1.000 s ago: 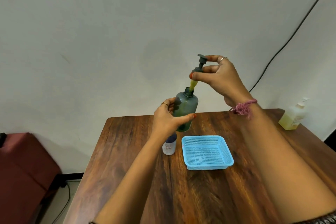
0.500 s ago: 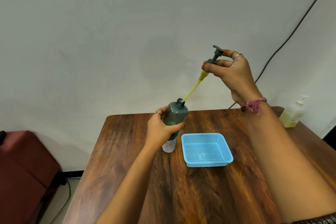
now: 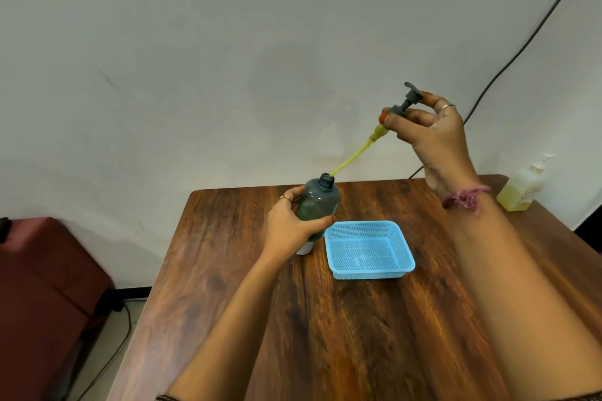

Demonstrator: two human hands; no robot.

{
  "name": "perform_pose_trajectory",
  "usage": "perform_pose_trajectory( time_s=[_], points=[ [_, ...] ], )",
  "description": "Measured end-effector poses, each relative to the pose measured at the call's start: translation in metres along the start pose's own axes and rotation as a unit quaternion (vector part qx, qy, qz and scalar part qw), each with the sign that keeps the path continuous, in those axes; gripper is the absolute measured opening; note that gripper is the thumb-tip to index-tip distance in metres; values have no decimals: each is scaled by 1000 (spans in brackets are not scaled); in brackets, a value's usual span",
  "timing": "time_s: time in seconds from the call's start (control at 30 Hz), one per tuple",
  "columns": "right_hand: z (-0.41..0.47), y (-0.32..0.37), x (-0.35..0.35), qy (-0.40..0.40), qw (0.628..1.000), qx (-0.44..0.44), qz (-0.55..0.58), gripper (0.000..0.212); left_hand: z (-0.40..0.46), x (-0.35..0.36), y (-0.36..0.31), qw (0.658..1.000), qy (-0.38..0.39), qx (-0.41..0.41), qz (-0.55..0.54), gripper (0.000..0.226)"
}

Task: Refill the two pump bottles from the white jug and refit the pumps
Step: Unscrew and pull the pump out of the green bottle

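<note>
Fingers of right hand pinch the grey pump, tube tip at the neck | left hand grips green bottle above the desk | progress — early: first pump nearly out, second bottle untouched, jug unseen.

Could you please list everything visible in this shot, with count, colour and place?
Pump bottle: one, dark grey-green, open-necked, above the table's far left.
Pump head: one, dark grey, yellow-coated dip tube with its tip at the bottle neck, raised upper right.
Basket: one, light blue mesh, mid-table.
Small container: one, white, mostly hidden behind the left hand.
Second pump bottle: one, clear with yellow liquid, far right table edge.
Table: one, brown wood.
Cable: one, black, on the wall.
Left hand: grips the bottle.
Right hand: pinches the pump head.
</note>
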State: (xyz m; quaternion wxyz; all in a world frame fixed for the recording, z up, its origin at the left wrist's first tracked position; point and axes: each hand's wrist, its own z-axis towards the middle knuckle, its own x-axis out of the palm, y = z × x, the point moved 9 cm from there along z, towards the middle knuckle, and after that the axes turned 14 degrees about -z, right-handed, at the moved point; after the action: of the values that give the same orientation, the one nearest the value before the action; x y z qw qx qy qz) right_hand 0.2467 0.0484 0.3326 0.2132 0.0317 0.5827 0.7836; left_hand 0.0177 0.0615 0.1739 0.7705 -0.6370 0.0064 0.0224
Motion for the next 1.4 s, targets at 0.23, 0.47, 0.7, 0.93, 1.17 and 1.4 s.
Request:
perform_pose_trajectory(
  time_s=[0.23, 0.47, 0.7, 0.93, 1.17, 1.4],
  points=[
    [-58, -100, -35, -91, 984, 100, 114, 54, -33, 1, 50, 995, 31, -82, -44, 72],
    [-148, -221, -44, -168, 962, 216, 25, 36, -80, 15, 115, 986, 33, -152, -54, 67],
    [-223, -293, -38, -150, 926, 297, -177, 30, -112, 37, 155, 979, 44, -195, -26, 68],
    [-243, -330, -15, -92, 906, 330, -249, 30, -124, 59, 177, 977, 73, -201, -2, 71],
    [-237, -335, 3, -72, 900, 311, -295, 30, -128, 71, 197, 972, 87, -218, 15, 78],
    [-239, -344, 8, -51, 894, 326, -304, 33, -127, 75, 203, 974, 82, -208, 17, 79]
  ],
)
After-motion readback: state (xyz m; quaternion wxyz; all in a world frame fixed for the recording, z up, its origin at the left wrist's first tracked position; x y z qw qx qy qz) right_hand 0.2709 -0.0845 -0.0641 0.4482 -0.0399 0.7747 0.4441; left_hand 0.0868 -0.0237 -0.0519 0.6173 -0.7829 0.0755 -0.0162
